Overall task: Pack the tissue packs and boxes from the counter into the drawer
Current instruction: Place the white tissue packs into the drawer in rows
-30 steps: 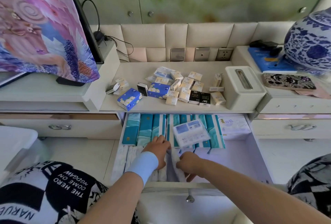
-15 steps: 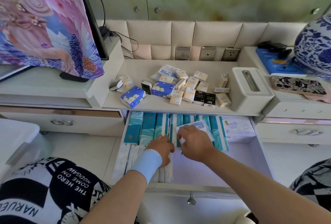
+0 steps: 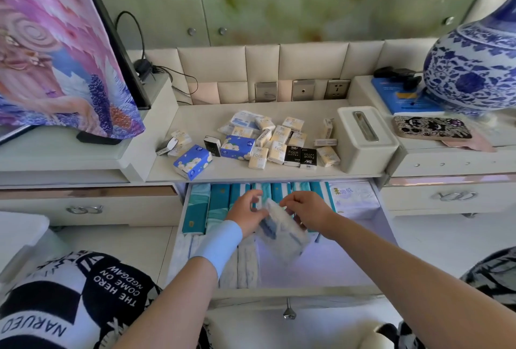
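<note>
Along the left edge stands a big screen (image 3: pixel 55 50) showing a pink and purple picture, and at the far right sits a round blue-and-white vase (image 3: pixel 474 69). Between them runs the pale counter (image 3: pixel 201 117), and under it the drawer (image 3: pixel 324 267) stands pulled open. A white tissue holder (image 3: pixel 365 139) with a slot in its lid rests at the counter's right end. Teal tissue packs (image 3: pixel 217 203) stand on edge in a row across the back of the drawer, a larger white pack (image 3: pixel 354 198) lies in its back right corner, and pale flat packs (image 3: pixel 247 262) stand on edge at the front left. Above the drawer's middle, a soft white and blue tissue pack (image 3: pixel 282 234) hangs tilted between both hands, blurred. The left hand (image 3: pixel 247 213), with a light blue wristband (image 3: pixel 219 245), curls its fingers at the pack's upper left edge, thumb against it. The right hand (image 3: pixel 307 213) pinches the pack's top right edge, so the pack droops below and between the fingertips. On the counter lie two blue flowered boxes (image 3: pixel 192 161), a heap of small cream packs (image 3: pixel 279 142) and two small black packs (image 3: pixel 300 156) side by side at the front.
</note>
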### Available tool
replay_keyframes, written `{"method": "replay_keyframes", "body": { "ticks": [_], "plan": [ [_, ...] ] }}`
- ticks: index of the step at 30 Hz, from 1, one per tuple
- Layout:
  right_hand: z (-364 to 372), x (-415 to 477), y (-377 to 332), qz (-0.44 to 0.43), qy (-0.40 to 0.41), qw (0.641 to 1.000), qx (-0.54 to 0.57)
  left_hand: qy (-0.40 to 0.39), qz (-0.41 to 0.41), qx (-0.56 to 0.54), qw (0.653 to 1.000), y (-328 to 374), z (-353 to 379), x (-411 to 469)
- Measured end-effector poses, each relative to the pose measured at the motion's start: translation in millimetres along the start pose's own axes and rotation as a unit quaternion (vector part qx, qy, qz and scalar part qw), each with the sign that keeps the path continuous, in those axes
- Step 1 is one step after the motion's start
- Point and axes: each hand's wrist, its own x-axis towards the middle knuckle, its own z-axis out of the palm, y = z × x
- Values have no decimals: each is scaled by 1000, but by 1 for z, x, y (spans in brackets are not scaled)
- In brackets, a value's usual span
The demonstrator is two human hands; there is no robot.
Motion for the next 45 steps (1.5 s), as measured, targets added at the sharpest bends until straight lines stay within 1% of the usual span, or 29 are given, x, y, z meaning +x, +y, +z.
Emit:
{"method": "replay_keyframes", "body": {
  "ticks": [2,3,5,8,11,13,15,17,19,21,22,23,24,25,26,27,28,29,30,32,33,34,35,36,38,40,42,44,45],
  "plan": [
    [-4,-9,7,66,-58,993,80,-64,-29,-23,997,1,1,-3],
    [-3,-12,13,90,-90,988,91,-108,-43,-4,993,0,4,-6],
    [5,-17,31,122,-144,980,60,-172,-77,41,981,-4,11,-11],
    [29,-24,54,132,-170,976,-15,-207,-115,68,969,-11,18,-17],
    [49,-26,63,75,-121,979,-145,-221,-98,97,966,-17,19,-18],
    [49,-22,60,34,-95,975,-200,-197,-60,143,968,-17,16,-17],
    [42,-19,49,20,-87,974,-207,-166,-6,249,954,-17,11,-14],
    [34,-17,36,2,-52,982,-181,-154,23,285,946,-15,8,-13],
    [27,-15,23,-20,18,990,-135,-126,29,222,966,-11,7,-12],
    [21,-13,8,-14,111,988,-104,-62,39,149,986,-5,4,-10],
    [19,-12,2,13,159,983,-95,-32,48,118,991,1,0,-10],
    [16,-11,-3,63,181,978,-77,-10,56,85,995,7,-4,-9],
    [12,-11,-9,135,166,976,-29,0,62,50,997,12,-8,-10],
    [8,-11,-15,219,101,969,50,0,66,20,998,17,-10,-10],
    [4,-12,-17,280,6,950,137,-17,71,5,997,20,-13,-12],
    [1,-13,-18,303,-80,927,204,-47,78,15,996,21,-13,-14],
    [-2,-14,-18,302,-137,910,248,-87,90,40,991,22,-12,-16],
    [-4,-16,-16,291,-162,906,260,-128,102,69,984,20,-8,-18],
    [-3,-17,-13,281,-173,910,252,-164,108,92,976,18,-5,-19],
    [1,-17,-6,254,-169,939,159,-225,90,126,962,12,-2,-19],
    [4,-16,-1,226,-155,958,79,-249,75,153,953,7,-1,-18],
    [7,-14,6,184,-141,972,-39,-265,64,189,943,3,-1,-17],
    [8,-14,11,142,-135,965,-175,-267,53,230,934,-3,-1,-15],
    [11,-15,15,105,-135,939,-298,-253,43,273,927,-9,-1,-14],
    [22,-18,24,87,-155,892,-416,-206,40,353,911,-23,1,-14],
    [38,-19,32,97,-173,875,-442,-172,53,403,897,-35,5,-15],
    [55,-18,39,94,-154,877,-445,-148,69,429,888,-42,8,-15],
    [70,-12,43,91,-147,889,-425,-140,72,435,886,-45,8,-13],
    [77,-10,44,108,-154,909,-372,-142,70,432,888,-46,7,-13]
  ]
}}
